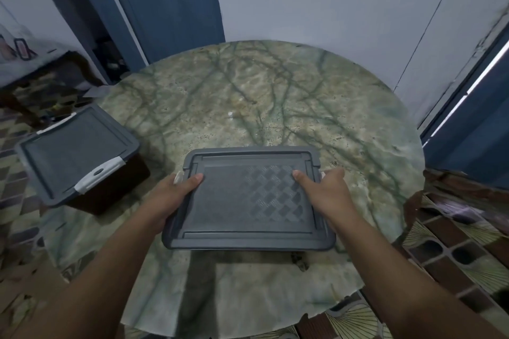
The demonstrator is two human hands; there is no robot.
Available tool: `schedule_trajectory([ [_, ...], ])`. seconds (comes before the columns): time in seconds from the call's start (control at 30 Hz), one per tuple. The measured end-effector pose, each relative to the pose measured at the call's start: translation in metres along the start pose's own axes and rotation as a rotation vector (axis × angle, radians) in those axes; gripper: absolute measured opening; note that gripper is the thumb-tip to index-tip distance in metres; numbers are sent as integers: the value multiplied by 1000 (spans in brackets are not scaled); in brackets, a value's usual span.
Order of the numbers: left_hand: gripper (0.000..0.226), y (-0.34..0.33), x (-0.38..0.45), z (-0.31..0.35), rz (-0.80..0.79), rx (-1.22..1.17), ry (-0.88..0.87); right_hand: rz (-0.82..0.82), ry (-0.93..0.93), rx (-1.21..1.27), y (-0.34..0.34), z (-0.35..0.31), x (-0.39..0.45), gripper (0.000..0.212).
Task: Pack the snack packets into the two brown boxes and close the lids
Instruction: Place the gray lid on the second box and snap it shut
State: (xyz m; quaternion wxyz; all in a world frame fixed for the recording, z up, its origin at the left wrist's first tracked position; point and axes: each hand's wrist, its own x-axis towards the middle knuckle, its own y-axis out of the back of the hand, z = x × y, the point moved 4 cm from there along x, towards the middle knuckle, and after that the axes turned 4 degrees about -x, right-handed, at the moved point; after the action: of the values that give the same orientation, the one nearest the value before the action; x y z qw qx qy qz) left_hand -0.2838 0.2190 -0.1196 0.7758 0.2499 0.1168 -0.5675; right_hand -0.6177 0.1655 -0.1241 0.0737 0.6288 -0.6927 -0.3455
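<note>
Both hands gripping lid ends: left hand (176, 195) and right hand (327, 195) are curling over grey lid (248, 201), thumbs on top, likely seating it on box between them. Second box (82, 157), lid on, is sitting left of left hand. No packets visible.

Single head-worn, wide-angle view
It looked forward and steeply down, close above the round green-veined marble bench (248, 96), with both forearms entering from the bottom edge.

Lidded box (248, 198) on table (275, 96), second box (80, 154) at left.
</note>
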Motion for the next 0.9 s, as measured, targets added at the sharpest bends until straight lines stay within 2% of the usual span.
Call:
schedule_trajectory([
  [0.13,65,8,3,-7,155,83,-42,7,18,17,-6,-7,-4,71],
  [0.3,45,-6,-12,2,321,483,-170,29,30,1,-6,-8,-6,80],
  [0.53,44,-16,-25,7,387,718,-215,37,28,-23,-3,-12,-12,80],
  [0.6,54,-18,-29,6,388,747,-233,34,29,-27,-3,-11,-12,80],
  [0.73,98,-23,-32,9,354,885,-223,38,32,-38,-3,-13,-14,80],
  [0.9,107,-22,-26,9,315,910,-212,77,68,-232,-2,-18,-21,71],
])
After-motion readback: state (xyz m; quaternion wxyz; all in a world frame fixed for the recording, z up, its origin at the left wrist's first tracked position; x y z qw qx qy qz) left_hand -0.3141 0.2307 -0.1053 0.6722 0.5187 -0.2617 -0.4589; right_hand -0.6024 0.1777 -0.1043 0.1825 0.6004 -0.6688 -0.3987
